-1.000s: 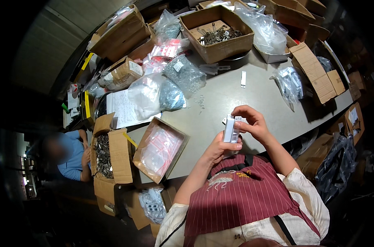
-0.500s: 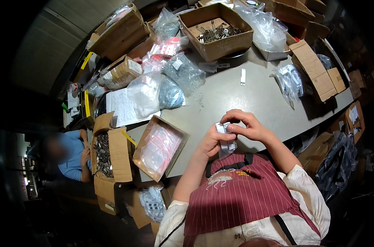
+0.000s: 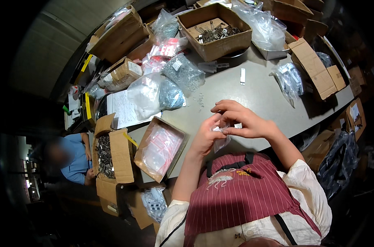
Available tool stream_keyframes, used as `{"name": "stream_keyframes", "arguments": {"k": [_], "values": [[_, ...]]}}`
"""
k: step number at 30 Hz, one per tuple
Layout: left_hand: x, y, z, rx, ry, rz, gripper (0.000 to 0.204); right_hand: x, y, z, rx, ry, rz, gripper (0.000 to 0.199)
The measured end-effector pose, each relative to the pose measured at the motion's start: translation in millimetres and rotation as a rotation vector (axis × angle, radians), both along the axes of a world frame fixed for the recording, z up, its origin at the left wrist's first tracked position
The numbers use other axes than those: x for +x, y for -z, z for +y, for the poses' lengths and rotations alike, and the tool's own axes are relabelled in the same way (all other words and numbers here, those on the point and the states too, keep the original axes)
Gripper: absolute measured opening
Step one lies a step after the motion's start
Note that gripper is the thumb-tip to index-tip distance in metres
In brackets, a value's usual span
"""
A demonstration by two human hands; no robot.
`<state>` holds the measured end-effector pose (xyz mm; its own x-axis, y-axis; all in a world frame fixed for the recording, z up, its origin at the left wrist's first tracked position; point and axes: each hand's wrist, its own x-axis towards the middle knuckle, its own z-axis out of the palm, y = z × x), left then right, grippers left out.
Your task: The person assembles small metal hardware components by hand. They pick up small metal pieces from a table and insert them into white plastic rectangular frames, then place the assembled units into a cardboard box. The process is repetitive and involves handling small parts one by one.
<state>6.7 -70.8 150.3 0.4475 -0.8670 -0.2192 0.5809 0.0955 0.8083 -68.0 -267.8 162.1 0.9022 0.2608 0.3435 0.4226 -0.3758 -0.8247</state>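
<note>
Close in front of my apron, above the table's near edge, my left hand (image 3: pixel 205 133) grips a small clear plastic bag (image 3: pixel 222 143). My right hand (image 3: pixel 246 121) is curled over the bag's upper part, its thumb and fingertips pinching at it beside the left thumb. A little white shows beneath the right fingers; the bag's contents are mostly hidden by both hands. Farther off on the table (image 3: pixel 220 90) lies a single flat white piece with a dark end (image 3: pixel 242 76).
Left of my hands stands an open carton (image 3: pixel 182 133) of red-edged plastic bags, beside another box of dark metal parts (image 3: pixel 104 156). Filled bags (image 3: pixel 183 72) and a box of metal pieces (image 3: pixel 211 49) stand at the back. A person in blue (image 3: pixel 75 158) is at far left.
The white pieces that showed in my left hand are now mostly covered. My right hand has shifted slightly up and left over the bag. The person at left has lowered a hand.
</note>
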Motion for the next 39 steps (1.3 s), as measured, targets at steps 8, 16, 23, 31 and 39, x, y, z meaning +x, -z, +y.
{"name": "stream_keyframes", "arguments": {"k": [8, 16, 23, 31, 39], "values": [[-6, 10, 7, 0.051, 0.039, -0.104, 0.056, 1, -9, -2, -0.058, -0.094, -0.050, 0.023], [-11, -5, 3, 0.021, -0.044, -0.283, 0.049, -15, -21, 14, -0.037, 0.226, -0.232, 0.018], [-24, -2, -1, 0.137, -0.393, -0.572, 0.024, -22, -18, 5, -0.122, 0.385, -0.189, 0.021], [-32, 7, -3, 0.218, -0.526, -0.630, 0.015, -20, -15, 7, -0.050, 0.360, -0.179, 0.014], [-24, -5, 2, 0.218, -0.659, -1.061, 0.006, -21, -9, 15, 0.029, 0.362, -0.175, 0.015]]}}
